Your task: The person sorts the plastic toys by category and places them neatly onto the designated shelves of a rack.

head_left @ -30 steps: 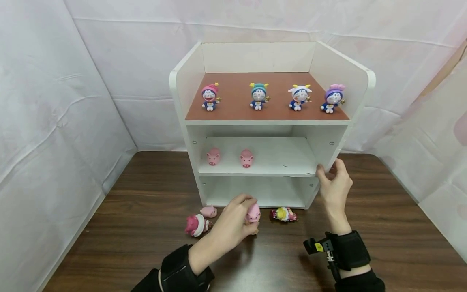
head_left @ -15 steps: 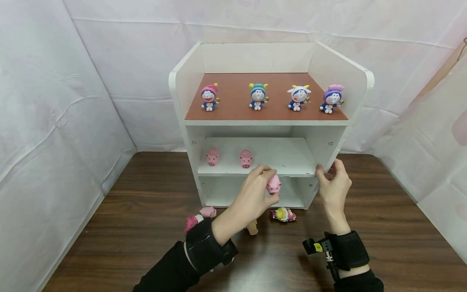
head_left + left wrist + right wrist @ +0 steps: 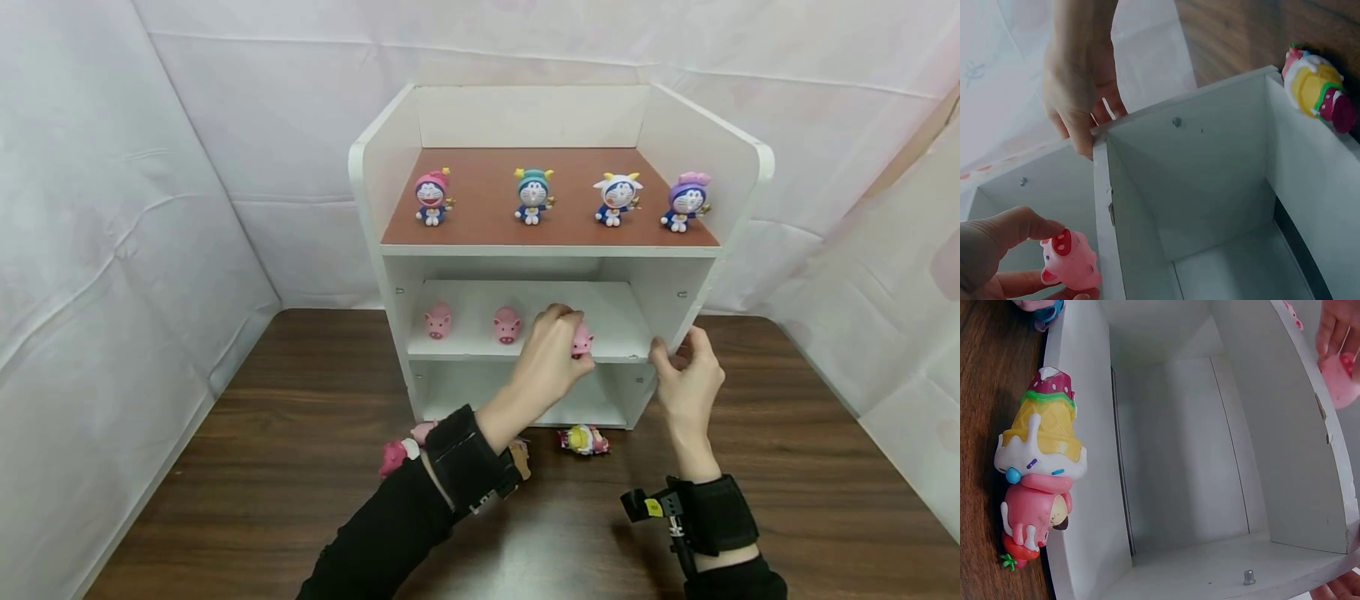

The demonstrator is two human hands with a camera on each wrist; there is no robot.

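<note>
My left hand (image 3: 547,354) pinches a pink pig figurine (image 3: 582,340) at the front edge of the middle shelf (image 3: 600,304). In the left wrist view, the thumb presses near the snout of the pig (image 3: 1071,256), with fingers beneath it. Two matching pigs, a left one (image 3: 438,320) and a middle one (image 3: 507,324), stand upright on that shelf. My right hand (image 3: 686,383) grips the right side panel of the white shelf unit (image 3: 682,292), thumb on its front edge. Whether the held pig touches the shelf cannot be told.
Several blue-and-white cat figurines (image 3: 532,197) stand on the brown top shelf (image 3: 480,171). An ice-cream-cone figurine (image 3: 1041,437) lies before the unit. Left of it, partly behind my left arm, lie a pink figurine (image 3: 394,457), another pig (image 3: 422,431) and a tan figurine (image 3: 521,458).
My left hand has lifted the pig from the table in front of the unit, up and right to the middle shelf. The right hand keeps its grip on the side panel.
</note>
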